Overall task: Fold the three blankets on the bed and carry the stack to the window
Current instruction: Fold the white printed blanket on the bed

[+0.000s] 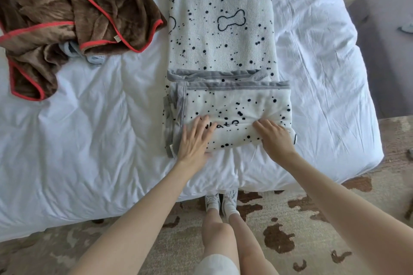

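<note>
Both hands, left hand [194, 140] and right hand [273, 136], seemingly flat on spotted blanket [234, 105].

One head-worn wide-angle camera looks steeply down from standing height at the foot of a bed [89, 118]. The bed stretches toward 12 o'clock, carpet [290, 219] fills 6 o'clock, forearms reach in from the lower corners.

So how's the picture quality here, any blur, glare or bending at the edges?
Head view: soft, even daylight with no hard shadows; the white duvet looks slightly washed out but keeps its wrinkles. The spotted blanket is sharp at centre, and the left hand and right hand resting on it show little blur. Wide-angle distortion bows the bed's edges and stretches the forearms.
</note>
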`<state>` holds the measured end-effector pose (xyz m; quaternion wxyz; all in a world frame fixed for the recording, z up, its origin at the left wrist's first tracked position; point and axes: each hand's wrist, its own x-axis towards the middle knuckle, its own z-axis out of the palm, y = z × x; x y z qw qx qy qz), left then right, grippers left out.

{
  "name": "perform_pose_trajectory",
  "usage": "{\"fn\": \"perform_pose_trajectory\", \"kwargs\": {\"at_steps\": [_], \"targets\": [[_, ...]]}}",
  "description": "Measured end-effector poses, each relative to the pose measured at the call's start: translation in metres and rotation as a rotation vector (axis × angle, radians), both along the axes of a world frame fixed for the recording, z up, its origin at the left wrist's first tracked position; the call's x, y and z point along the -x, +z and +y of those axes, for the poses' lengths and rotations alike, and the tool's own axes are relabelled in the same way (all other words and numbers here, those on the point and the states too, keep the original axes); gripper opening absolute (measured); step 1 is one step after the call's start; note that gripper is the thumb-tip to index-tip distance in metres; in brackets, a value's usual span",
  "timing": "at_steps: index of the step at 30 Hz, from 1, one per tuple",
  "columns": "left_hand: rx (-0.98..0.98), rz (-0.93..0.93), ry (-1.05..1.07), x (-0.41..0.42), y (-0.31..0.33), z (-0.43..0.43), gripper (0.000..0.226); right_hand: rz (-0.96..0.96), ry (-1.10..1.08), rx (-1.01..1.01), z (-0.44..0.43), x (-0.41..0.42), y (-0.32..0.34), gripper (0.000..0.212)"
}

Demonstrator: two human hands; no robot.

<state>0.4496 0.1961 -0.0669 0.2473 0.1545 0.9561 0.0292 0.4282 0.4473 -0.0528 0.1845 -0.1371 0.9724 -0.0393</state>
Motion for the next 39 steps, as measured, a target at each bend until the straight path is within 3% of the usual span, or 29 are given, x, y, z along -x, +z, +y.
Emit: {"fn": "perform_pose_trajectory", "kwargs": {"at_steps": [8,14,17,20,22,26,31,34,39], "targets": [[-0.173,0.116,0.08,0.022,0.028,-0.005,0.066,-0.024,-0.042,0.118,0.011,0.009,0.028,0.024],[-0.16,-0.041,0.035,0.04,0.085,-0.023,0.046,-0.227,-0.025,0.146,0.019,0.018,0.07,0.014],[-0.111,-0.157,0.013,0.053,0.108,-0.025,0.034,-0.329,0.001,0.148,0.02,0.027,0.091,0.022],[-0.085,-0.248,0.021,0.079,0.126,-0.027,0.042,-0.353,-0.051,0.172,0.02,0.048,0.106,0.025],[-0.071,-0.277,0.032,0.103,0.137,-0.028,0.046,-0.332,-0.079,0.163,0.02,0.07,0.115,0.023],[-0.024,-0.231,0.027,0.16,0.153,-0.034,0.024,-0.252,-0.205,0.151,0.024,0.121,0.129,0.026],[-0.068,-0.123,-0.001,0.23,0.16,-0.04,0.016,-0.14,-0.287,0.179,0.017,0.184,0.131,0.021],[-0.055,-0.009,-0.015,0.272,0.15,-0.042,0.028,-0.061,-0.309,0.144,0.009,0.225,0.125,0.014],[-0.154,0.16,0.024,0.31,0.112,-0.049,0.051,0.11,-0.236,0.077,0.001,0.269,0.097,0.052]]}}
